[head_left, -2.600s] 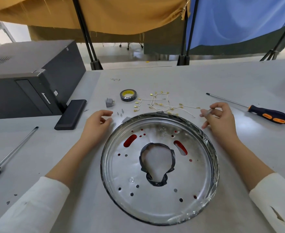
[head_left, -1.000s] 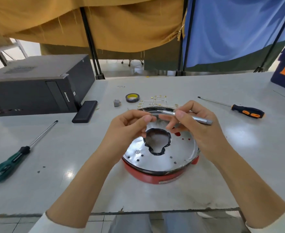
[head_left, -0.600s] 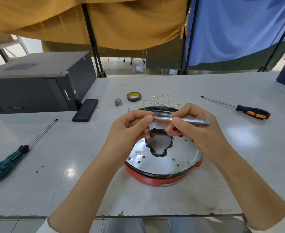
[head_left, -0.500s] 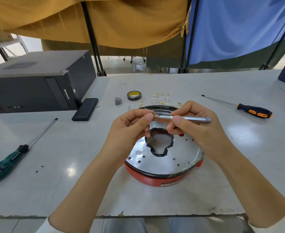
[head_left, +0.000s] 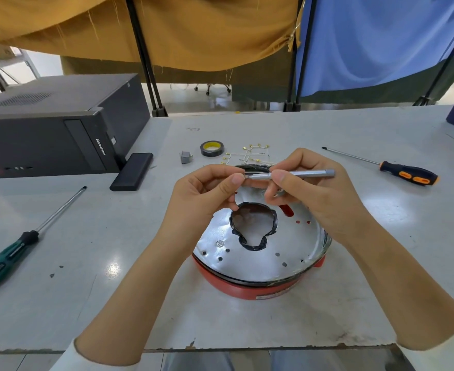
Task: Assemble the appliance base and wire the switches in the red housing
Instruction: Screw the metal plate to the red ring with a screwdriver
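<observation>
Both hands, the left hand (head_left: pixel 207 194) and the right hand (head_left: pixel 316 194), are now raised together above the red housing (head_left: pixel 250 287), pinching at the silver driver's (head_left: pixel 300 174) tip.

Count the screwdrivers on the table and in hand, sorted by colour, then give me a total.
Green-handled: 1, the green screwdriver lying on the table.
Orange-and-black-handled: 1, the orange screwdriver lying on the table.
Silver: 1, the silver precision driver held in the right hand, its tip at the left hand.
Total: 3

A black desktop computer tower (head_left: pixel 60 124) lies on the grey table (head_left: pixel 354 129), a flat black rectangular box (head_left: pixel 131 171) just beside it. Mustard-yellow cloth (head_left: pixel 167 28) and blue cloth (head_left: pixel 381 38) hang behind.
</observation>
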Demonstrator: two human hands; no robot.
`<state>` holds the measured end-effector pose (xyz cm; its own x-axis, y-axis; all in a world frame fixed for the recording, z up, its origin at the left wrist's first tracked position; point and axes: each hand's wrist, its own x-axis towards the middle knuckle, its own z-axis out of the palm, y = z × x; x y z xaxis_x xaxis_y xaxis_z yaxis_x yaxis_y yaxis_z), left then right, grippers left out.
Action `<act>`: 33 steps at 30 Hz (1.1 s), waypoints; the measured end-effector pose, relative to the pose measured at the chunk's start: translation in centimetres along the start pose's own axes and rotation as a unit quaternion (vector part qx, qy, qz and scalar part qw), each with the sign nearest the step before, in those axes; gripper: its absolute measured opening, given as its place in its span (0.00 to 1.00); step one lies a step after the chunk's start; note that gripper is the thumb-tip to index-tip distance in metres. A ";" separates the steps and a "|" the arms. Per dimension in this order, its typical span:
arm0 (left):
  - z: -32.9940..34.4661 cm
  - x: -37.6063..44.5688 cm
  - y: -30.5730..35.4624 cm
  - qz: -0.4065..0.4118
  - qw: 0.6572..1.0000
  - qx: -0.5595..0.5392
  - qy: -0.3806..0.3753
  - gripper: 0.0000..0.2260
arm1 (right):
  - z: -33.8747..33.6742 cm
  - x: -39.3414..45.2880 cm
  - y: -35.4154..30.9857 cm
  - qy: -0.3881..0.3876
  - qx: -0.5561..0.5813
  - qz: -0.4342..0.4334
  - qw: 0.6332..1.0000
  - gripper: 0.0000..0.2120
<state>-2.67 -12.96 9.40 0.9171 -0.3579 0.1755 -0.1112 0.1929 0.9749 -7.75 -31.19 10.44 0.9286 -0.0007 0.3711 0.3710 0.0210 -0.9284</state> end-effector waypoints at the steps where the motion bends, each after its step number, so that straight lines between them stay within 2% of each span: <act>1: -0.1 0.0 -0.1 0.006 1.000 0.012 0.006 0.06 | 0.1 0.0 0.1 -0.001 0.001 0.002 1.000 0.06; 7: -0.3 -0.1 -0.4 -0.008 0.999 0.017 0.031 0.06 | 0.5 0.0 0.6 -0.011 -0.009 0.002 1.000 0.05; 10: -0.5 -0.1 -0.4 0.016 0.999 0.044 0.023 0.02 | 0.7 0.2 0.5 -0.017 0.003 0.006 1.000 0.06; 13: -0.5 -0.1 -0.4 0.043 0.996 0.072 0.020 0.05 | 0.9 0.4 0.6 -0.028 0.003 0.012 1.000 0.05; 15: -0.6 -0.1 -0.4 0.046 0.996 0.077 0.016 0.03 | 1.1 0.6 0.7 -0.040 -0.009 0.023 0.999 0.04; 19: -1.6 -0.1 -0.6 0.060 0.985 0.159 -0.016 0.15 | 1.1 1.2 0.7 -0.070 -0.046 0.046 0.995 0.04; 22: -3.6 0.5 -1.6 0.064 0.971 0.230 0.025 0.16 | 0.4 2.1 0.8 -0.093 -0.128 0.049 0.986 0.05; 24: -5.0 1.2 -2.7 0.044 0.960 0.266 0.073 0.14 | 0.1 3.0 1.0 -0.133 -0.198 0.063 0.969 0.08; 27: -6.5 2.1 -4.4 -0.027 0.964 0.237 0.118 0.11 | -0.1 4.0 2.0 -0.198 -0.304 0.068 0.929 0.09; 31: -7.0 2.6 -5.5 -0.119 0.973 0.165 0.108 0.10 | -0.2 5.2 3.6 -0.268 -0.431 0.054 0.860 0.05; 33: -6.8 2.6 -5.6 -0.127 0.976 0.156 0.085 0.11 | -0.3 5.7 4.7 -0.311 -0.464 0.066 0.827 0.10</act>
<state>2.94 -8.78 3.46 0.9775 -0.1967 -0.0768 0.0412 -0.1790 0.9830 -0.69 -31.39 8.20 0.8849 0.4614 -0.0636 0.3814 -0.7962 -0.4697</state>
